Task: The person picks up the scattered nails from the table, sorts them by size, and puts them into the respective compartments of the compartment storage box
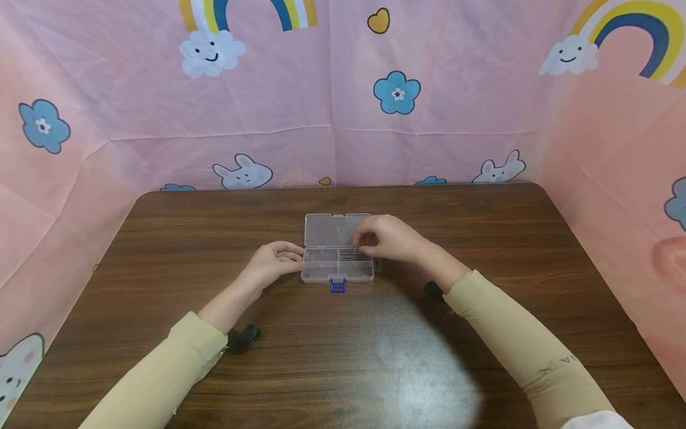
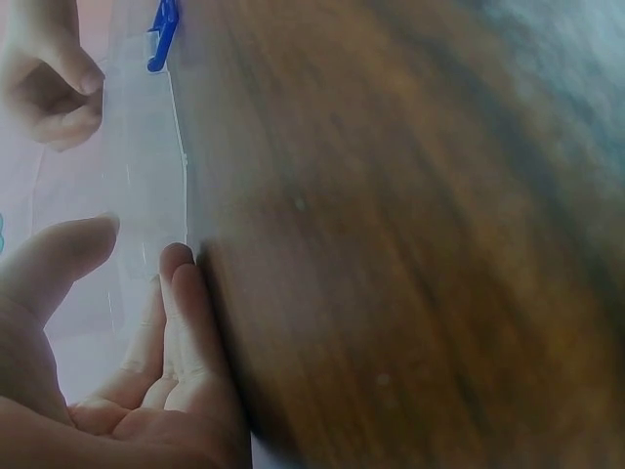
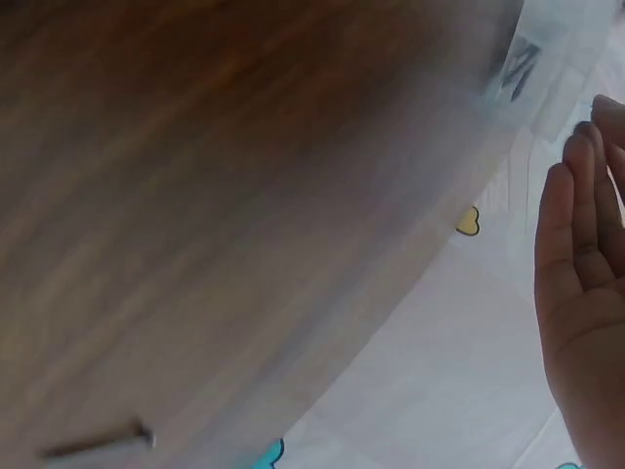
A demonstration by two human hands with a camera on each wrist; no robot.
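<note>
A clear plastic compartment box (image 1: pixel 320 263) lies on the table with its lid (image 1: pixel 324 229) tipped back and a blue latch (image 1: pixel 337 286) hanging at the front. Thin metal pieces (image 1: pixel 349 257) lie in its rear right compartment, and a tiny ring (image 1: pixel 313 258) sits in the rear left one. My left hand (image 1: pixel 273 262) touches the box's left end with nearly straight fingers, thumb spread apart from them. Over the rear right compartment hovers my right hand (image 1: pixel 391 237), thumb and fingers bent toward each other beside the lid. I cannot tell whether anything is between its fingertips.
The brown wooden table (image 1: pixel 300 369) carries the box near its far side. Pink patterned cloth (image 1: pixel 343 89) hangs behind and at both sides. Black devices (image 1: pixel 243 338) sit under the wrists at the sleeve cuffs.
</note>
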